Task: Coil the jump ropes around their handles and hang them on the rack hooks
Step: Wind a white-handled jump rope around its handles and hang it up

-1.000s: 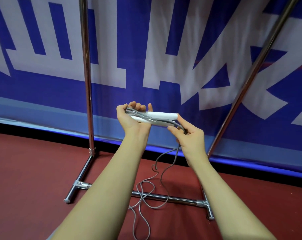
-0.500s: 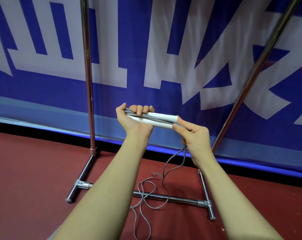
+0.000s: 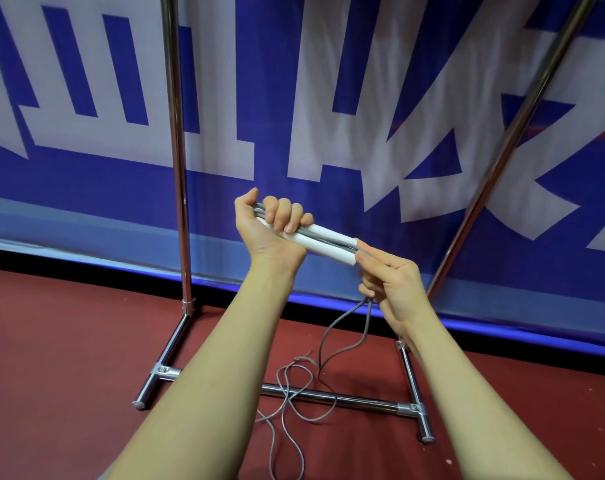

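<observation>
Forearms reach forward from the bottom of the view, both raised in front of the metal rack (image 3: 177, 140). The left hand (image 3: 271, 230) is turned palm up, its fingers curled tightly over one end of the two white handles (image 3: 323, 239), which lie side by side as a pair. Their long axis runs from upper left down to lower right, the free ends pointing toward the right hand (image 3: 389, 284). That hand sits just beyond those lower ends, thumb and forefinger pinching the grey rope (image 3: 323, 344) where it leaves the handles; the other fingers look curled round the cord, though they are partly hidden. A few strands of rope lie along the handles under the left fingers. Below the right hand the rope hangs down and lies in loose loops on the red floor (image 3: 58, 348), crossing the rack's bottom bar (image 3: 360, 402).
</observation>
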